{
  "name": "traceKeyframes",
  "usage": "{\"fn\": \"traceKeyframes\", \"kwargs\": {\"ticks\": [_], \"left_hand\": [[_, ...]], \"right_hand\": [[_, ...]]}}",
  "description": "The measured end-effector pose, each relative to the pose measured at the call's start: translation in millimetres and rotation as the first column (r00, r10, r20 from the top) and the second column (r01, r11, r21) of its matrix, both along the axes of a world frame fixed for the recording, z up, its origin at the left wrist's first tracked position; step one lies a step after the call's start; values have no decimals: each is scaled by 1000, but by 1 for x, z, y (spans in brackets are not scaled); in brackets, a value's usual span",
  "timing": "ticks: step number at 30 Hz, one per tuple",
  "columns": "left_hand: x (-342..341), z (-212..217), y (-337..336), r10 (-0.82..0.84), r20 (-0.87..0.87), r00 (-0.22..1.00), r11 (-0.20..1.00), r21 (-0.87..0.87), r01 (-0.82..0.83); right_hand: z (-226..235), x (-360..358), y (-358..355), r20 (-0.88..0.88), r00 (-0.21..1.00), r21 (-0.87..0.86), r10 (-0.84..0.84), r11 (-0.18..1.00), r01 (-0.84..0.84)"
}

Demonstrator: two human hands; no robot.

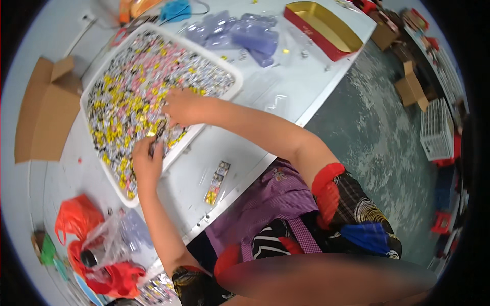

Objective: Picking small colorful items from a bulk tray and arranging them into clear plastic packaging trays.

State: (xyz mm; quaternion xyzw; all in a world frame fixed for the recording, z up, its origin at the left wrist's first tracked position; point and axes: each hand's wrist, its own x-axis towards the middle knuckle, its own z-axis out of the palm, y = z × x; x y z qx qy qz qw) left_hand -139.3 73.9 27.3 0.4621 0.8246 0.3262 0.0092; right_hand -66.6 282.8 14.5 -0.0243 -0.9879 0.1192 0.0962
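Observation:
A large white tray is filled with small, shiny wrapped pieces in silver, yellow, pink and black. At its near side my left hand bends its fingers and thumb toward each other over the pieces, by a bright yellow one. Just right of it, my right hand dips curled fingertips into the pile. Whatever either hand pinches is too small or too covered to make out. On the table between the tray and my body lies a narrow strip-shaped pack with a row of similar pieces.
Clear plastic trays are heaped behind the white tray. A red and gold box stands at the far right of the table. An open cardboard box is on the left, with red plastic bags nearer me. A white crate sits beyond the floor.

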Motion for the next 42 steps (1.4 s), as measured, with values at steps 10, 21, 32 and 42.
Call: {"fn": "traceKeyframes", "kwargs": {"ticks": [10, 21, 32, 42], "left_hand": [[-22, -9, -13, -51, -47, 998, 997, -65, 48], [-9, 6, -17, 106, 616, 780, 843, 360, -399], [108, -17, -66, 6, 767, 642, 961, 174, -216], [139, -31, -61, 102, 550, 829, 967, 141, -213]], "right_hand": [[9, 9, 3, -319, 945, -24, 75, 996, -87], [44, 48, 38, -353, 868, -792, -350, 605, -78], [1, 128, -54, -121, 926, -326, 358, 867, -378], [-2, 102, -67, 13, 805, -21, 593, 805, -593]]}}
